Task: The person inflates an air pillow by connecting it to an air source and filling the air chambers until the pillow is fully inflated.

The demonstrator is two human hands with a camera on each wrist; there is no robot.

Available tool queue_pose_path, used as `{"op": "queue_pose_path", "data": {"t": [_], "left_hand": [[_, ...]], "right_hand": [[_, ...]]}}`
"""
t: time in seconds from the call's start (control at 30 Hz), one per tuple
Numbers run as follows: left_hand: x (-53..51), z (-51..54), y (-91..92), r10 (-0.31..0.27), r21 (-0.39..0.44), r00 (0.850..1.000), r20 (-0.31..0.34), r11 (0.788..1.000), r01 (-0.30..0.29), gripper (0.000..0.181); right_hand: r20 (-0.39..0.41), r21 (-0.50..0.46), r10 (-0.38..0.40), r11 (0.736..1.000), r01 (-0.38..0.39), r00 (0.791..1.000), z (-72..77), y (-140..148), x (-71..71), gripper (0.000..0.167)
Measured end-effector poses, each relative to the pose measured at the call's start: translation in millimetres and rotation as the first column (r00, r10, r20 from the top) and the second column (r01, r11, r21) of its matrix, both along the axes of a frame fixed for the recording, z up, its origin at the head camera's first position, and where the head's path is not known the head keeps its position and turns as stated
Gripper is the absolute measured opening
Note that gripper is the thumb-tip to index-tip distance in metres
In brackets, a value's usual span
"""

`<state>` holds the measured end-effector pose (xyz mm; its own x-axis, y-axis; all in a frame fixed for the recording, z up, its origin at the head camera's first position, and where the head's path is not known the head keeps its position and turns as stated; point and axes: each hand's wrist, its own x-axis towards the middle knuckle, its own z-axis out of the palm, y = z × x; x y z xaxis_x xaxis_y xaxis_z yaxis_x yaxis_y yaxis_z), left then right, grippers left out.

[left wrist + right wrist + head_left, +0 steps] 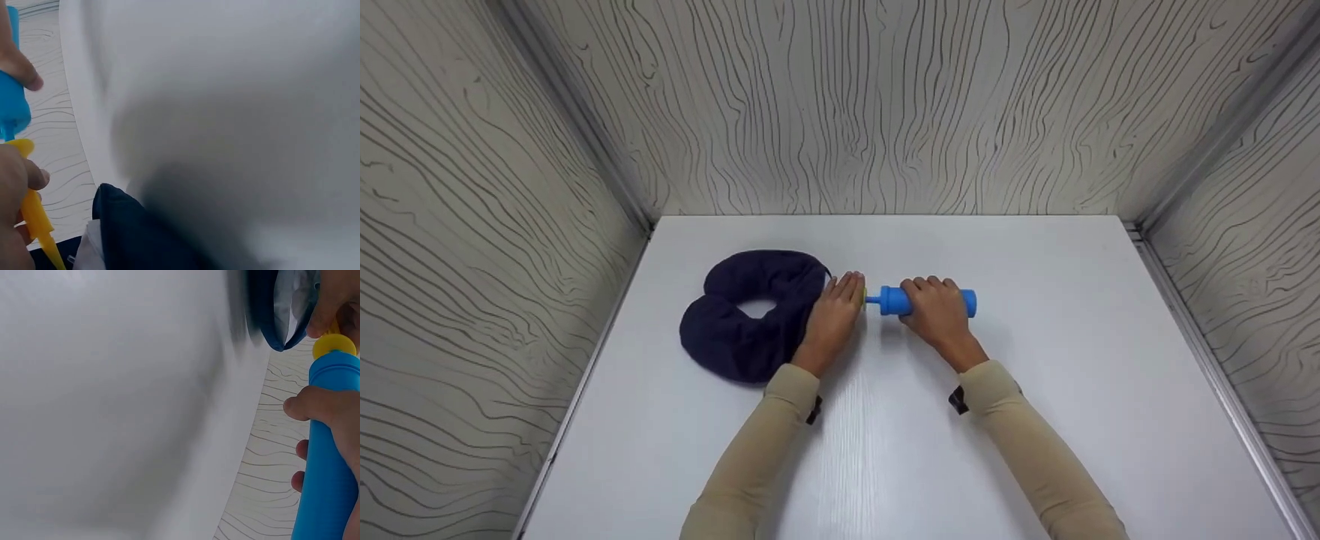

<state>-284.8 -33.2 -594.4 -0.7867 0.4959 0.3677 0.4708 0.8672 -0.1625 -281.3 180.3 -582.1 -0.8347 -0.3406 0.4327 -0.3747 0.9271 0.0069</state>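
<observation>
A navy U-shaped neck pillow (742,360) lies on the white table, its opening toward the left. My left hand (835,307) is at its right edge and grips the yellow nozzle end (36,216) of a hand pump, with the tapered tip toward the pillow. My right hand (939,309) is wrapped round the blue barrel (326,478) of the same pump. In the head view a thin blue rod (873,300) shows between the yellow end and the barrel. Whether the tip sits in a valve is hidden.
The white table (885,465) is bounded by wood-patterned panels at the back (840,112), left (450,300) and right (1260,262). Metal rails run along its sides. A pale lining (286,304) shows at an open edge of the pillow's cover.
</observation>
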Motion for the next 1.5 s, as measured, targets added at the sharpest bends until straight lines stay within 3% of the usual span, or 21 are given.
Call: {"op": "queue_pose_path", "data": {"t": [0.3, 0.63, 0.87, 1.2, 1.5], "left_hand": [[-4.9, -1.2, -11.8, -0.003, -0.004, 1.0, 0.024, 1.0, 0.003, 0.05], [-8.9, -7.2, -22.1, -0.026, 0.01, 0.998, -0.056, 1.0, 0.027, 0.045], [-7.1, -6.5, -24.3, -0.014, -0.008, 1.0, -0.014, 1.0, 0.014, 0.047], [-6.8, 3.6, -11.1, 0.011, 0.062, 0.999, -0.032, 0.998, -0.009, 0.047], [-5.0, 7.6, -1.0, 0.029, 0.111, 0.999, -0.037, 0.993, -0.025, 0.048]], "right_hand": [[-0.002, -0.034, -0.02, 0.999, 0.019, 1.0, 0.9, 30.0, 3.3, 0.054], [-0.008, -0.064, -0.048, 0.997, 0.048, 0.999, -3.3, 62.9, 9.3, 0.049], [0.004, -0.068, -0.067, 0.995, 0.067, 0.998, -0.6, 78.4, 12.1, 0.051], [-0.058, 0.016, -0.067, 0.998, 0.068, 0.996, 16.3, 55.3, 7.3, 0.054], [-0.085, 0.036, -0.044, 0.998, 0.047, 0.995, 12.5, 16.2, 1.5, 0.055]]}}
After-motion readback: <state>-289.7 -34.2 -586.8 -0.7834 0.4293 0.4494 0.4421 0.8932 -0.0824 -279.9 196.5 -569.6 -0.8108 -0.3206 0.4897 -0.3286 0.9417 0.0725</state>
